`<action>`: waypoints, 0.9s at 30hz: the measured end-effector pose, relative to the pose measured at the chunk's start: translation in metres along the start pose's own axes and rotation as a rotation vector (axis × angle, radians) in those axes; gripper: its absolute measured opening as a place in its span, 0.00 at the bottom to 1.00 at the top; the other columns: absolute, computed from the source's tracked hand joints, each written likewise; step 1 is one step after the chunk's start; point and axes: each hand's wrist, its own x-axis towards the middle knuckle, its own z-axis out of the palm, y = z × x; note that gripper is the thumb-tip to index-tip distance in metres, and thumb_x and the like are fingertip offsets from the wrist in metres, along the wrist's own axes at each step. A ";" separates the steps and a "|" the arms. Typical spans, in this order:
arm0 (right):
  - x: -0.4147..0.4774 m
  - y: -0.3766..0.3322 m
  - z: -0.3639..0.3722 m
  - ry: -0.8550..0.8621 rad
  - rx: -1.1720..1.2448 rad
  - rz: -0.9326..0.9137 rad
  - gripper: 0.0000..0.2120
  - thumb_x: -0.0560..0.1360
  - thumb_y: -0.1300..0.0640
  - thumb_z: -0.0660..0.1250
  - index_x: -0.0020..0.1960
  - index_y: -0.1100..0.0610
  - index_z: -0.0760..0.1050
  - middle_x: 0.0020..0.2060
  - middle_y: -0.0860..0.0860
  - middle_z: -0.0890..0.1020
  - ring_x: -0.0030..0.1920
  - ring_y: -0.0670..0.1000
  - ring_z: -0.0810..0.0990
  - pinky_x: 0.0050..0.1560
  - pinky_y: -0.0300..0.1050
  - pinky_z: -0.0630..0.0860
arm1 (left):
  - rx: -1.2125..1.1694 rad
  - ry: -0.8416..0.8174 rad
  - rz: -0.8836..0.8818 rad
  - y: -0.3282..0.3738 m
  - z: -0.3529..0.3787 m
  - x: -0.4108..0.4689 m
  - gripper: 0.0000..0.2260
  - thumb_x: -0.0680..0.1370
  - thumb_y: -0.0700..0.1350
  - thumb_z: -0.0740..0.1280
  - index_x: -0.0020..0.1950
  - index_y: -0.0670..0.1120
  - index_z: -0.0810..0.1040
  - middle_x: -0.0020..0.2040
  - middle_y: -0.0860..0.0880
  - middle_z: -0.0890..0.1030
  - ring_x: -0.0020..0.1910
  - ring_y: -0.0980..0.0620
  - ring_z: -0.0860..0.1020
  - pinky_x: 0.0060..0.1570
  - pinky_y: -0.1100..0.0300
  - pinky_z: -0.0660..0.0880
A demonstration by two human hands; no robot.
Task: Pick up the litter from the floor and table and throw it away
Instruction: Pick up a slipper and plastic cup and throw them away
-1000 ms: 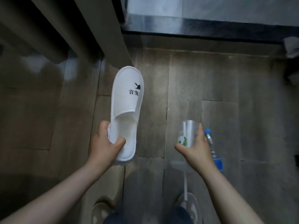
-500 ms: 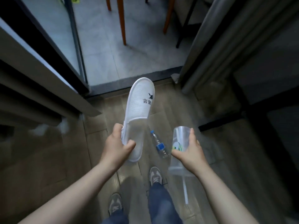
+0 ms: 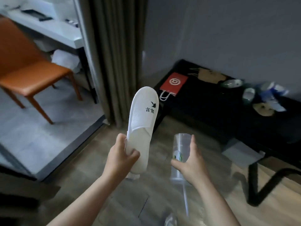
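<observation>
My left hand (image 3: 121, 158) grips the heel end of a white disposable slipper (image 3: 141, 121) with a dark logo, its toe pointing up and away. My right hand (image 3: 191, 162) holds a clear plastic cup (image 3: 180, 149) upside down, its straw (image 3: 185, 199) hanging below. On the low black table (image 3: 203, 101) at the right lie a red paper bag (image 3: 173, 84), brown paper scraps (image 3: 210, 75), crumpled plastic bottles (image 3: 270, 93) and a cup (image 3: 248, 93).
A grey curtain (image 3: 112, 54) hangs in the middle. Behind it stand an orange chair (image 3: 24, 70) and a white desk (image 3: 53, 30) on grey tile. White paper (image 3: 242, 154) lies on the wooden floor under the black table.
The view has swung up and to the right, from the floor and doorway to the black table with litter. The blue-capped bottle on the floor has left the view. Both hands keep their holds.
</observation>
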 end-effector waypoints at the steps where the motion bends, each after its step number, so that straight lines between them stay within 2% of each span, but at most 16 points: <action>1: -0.013 0.010 -0.022 0.048 0.019 0.017 0.52 0.69 0.50 0.72 0.77 0.44 0.36 0.77 0.48 0.56 0.74 0.51 0.59 0.67 0.47 0.63 | -0.012 -0.041 0.045 0.024 0.014 -0.007 0.12 0.71 0.41 0.68 0.46 0.46 0.65 0.38 0.49 0.75 0.32 0.54 0.74 0.24 0.65 0.68; 5: -0.069 0.063 -0.112 0.227 0.147 0.104 0.52 0.69 0.49 0.72 0.76 0.40 0.36 0.76 0.44 0.55 0.74 0.48 0.58 0.65 0.44 0.64 | -0.073 -0.194 0.153 0.114 0.079 -0.059 0.11 0.73 0.38 0.68 0.47 0.43 0.65 0.39 0.48 0.72 0.35 0.52 0.70 0.18 0.68 0.67; 9: -0.128 0.127 -0.205 0.444 0.257 0.173 0.52 0.67 0.51 0.73 0.77 0.40 0.39 0.76 0.41 0.56 0.74 0.46 0.59 0.70 0.45 0.63 | -0.051 -0.301 0.291 0.179 0.153 -0.120 0.12 0.72 0.40 0.68 0.46 0.47 0.65 0.39 0.49 0.74 0.35 0.53 0.72 0.26 0.64 0.66; 12: -0.176 0.177 -0.281 0.597 0.306 0.209 0.53 0.67 0.54 0.74 0.78 0.42 0.40 0.75 0.43 0.59 0.72 0.46 0.61 0.66 0.43 0.64 | -0.099 -0.399 0.386 0.239 0.218 -0.173 0.11 0.72 0.39 0.68 0.46 0.47 0.66 0.40 0.48 0.74 0.36 0.53 0.72 0.24 0.67 0.67; 16: -0.247 0.245 -0.378 0.808 0.276 0.239 0.53 0.67 0.56 0.75 0.78 0.43 0.41 0.73 0.46 0.62 0.69 0.47 0.64 0.59 0.40 0.63 | -0.164 -0.516 0.531 0.322 0.301 -0.253 0.11 0.72 0.41 0.68 0.47 0.47 0.66 0.41 0.49 0.74 0.38 0.53 0.73 0.26 0.63 0.68; 18: -0.284 0.274 -0.420 0.899 0.248 0.255 0.53 0.67 0.54 0.74 0.78 0.43 0.40 0.72 0.47 0.63 0.68 0.49 0.66 0.58 0.41 0.66 | -0.188 -0.571 0.614 0.360 0.337 -0.292 0.12 0.72 0.41 0.69 0.48 0.47 0.66 0.42 0.49 0.74 0.39 0.52 0.74 0.30 0.58 0.69; 20: -0.317 0.296 -0.456 0.989 0.212 0.264 0.53 0.67 0.53 0.74 0.78 0.42 0.41 0.70 0.48 0.66 0.65 0.50 0.69 0.56 0.44 0.68 | -0.224 -0.614 0.665 0.394 0.365 -0.327 0.12 0.71 0.41 0.69 0.48 0.48 0.66 0.42 0.49 0.75 0.39 0.51 0.74 0.28 0.59 0.70; 22: -0.347 0.314 -0.487 1.080 0.193 0.257 0.52 0.67 0.53 0.74 0.78 0.42 0.41 0.71 0.46 0.65 0.66 0.48 0.68 0.56 0.43 0.67 | -0.292 -0.668 0.704 0.426 0.387 -0.358 0.12 0.70 0.43 0.69 0.45 0.50 0.67 0.41 0.49 0.75 0.38 0.52 0.74 0.25 0.62 0.69; 24: -0.373 0.330 -0.511 1.154 0.204 0.260 0.51 0.68 0.53 0.73 0.78 0.41 0.42 0.69 0.42 0.64 0.65 0.44 0.66 0.57 0.42 0.66 | -0.323 -0.722 0.766 0.453 0.409 -0.384 0.12 0.69 0.46 0.69 0.47 0.51 0.67 0.41 0.52 0.76 0.39 0.55 0.74 0.28 0.62 0.71; 27: -0.402 0.355 -0.540 1.252 0.170 0.300 0.51 0.66 0.51 0.74 0.77 0.39 0.43 0.71 0.43 0.64 0.68 0.46 0.66 0.63 0.47 0.68 | -0.371 -0.810 0.809 0.487 0.442 -0.414 0.12 0.70 0.45 0.69 0.49 0.50 0.68 0.42 0.53 0.77 0.40 0.57 0.75 0.33 0.61 0.72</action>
